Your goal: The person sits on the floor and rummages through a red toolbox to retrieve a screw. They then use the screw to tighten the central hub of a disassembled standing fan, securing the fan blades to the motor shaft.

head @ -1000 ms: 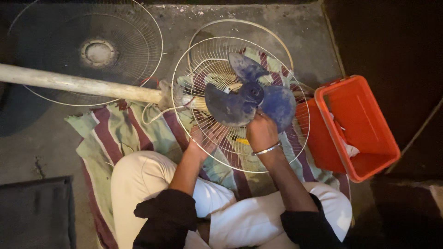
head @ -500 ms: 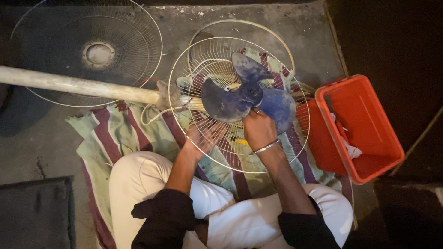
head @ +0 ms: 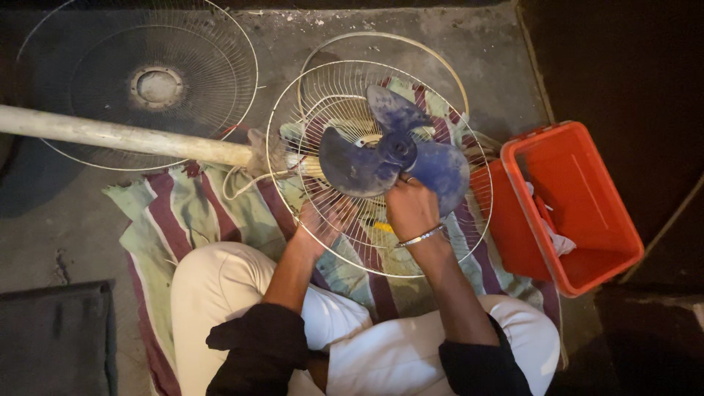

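A dusty blue three-lobed fan blade (head: 359,167) sits in the middle of a round white wire guard (head: 330,95), which lies over a striped cloth on my lap. My right hand (head: 411,211), with a metal bracelet at the wrist, grips the blade just below its hub (head: 400,147). Seen through the wires at the guard's lower left, my left hand (head: 323,224) props the guard from beneath with its fingers spread. A pale fan pole (head: 125,136) runs from the left edge to the guard.
A second wire grille (head: 158,84) lies flat on the concrete floor at the upper left. A loose ring (head: 381,34) shows behind the guard. A red plastic bin (head: 579,213) with rags stands at the right. The striped cloth (head: 191,213) covers the floor; a dark mat (head: 51,337) lies lower left.
The blue blade has turned a little on its hub under my right hand. Both hands stay in about the same places on the blade and the guard.
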